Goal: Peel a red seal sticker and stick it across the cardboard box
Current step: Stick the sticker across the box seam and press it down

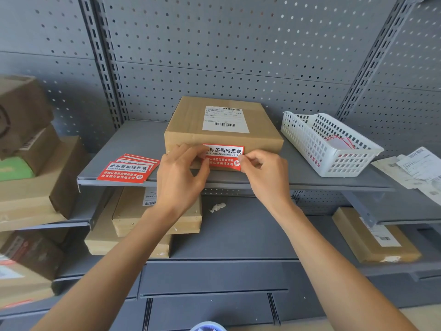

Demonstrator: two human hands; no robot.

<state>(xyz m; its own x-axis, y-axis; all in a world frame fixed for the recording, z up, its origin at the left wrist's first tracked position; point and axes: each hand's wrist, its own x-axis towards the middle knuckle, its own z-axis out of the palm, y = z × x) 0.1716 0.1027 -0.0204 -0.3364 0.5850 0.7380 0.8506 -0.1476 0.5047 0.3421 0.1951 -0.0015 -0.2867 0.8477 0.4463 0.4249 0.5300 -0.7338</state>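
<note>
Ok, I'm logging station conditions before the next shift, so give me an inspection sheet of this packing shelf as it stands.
Surface: grey metal shelf, with a pegboard back.
Job's things: cardboard box on the shelf; red seal sticker held against its front edge; stack of spare stickers to the left.
Clutter: white basket holding red-edged scraps, right of the box; loose papers at far right.
Grippers: left hand and right hand each pinch an end of the sticker.
Cables: nothing seen.
Surroundings: more boxes on lower and side shelves.
</note>
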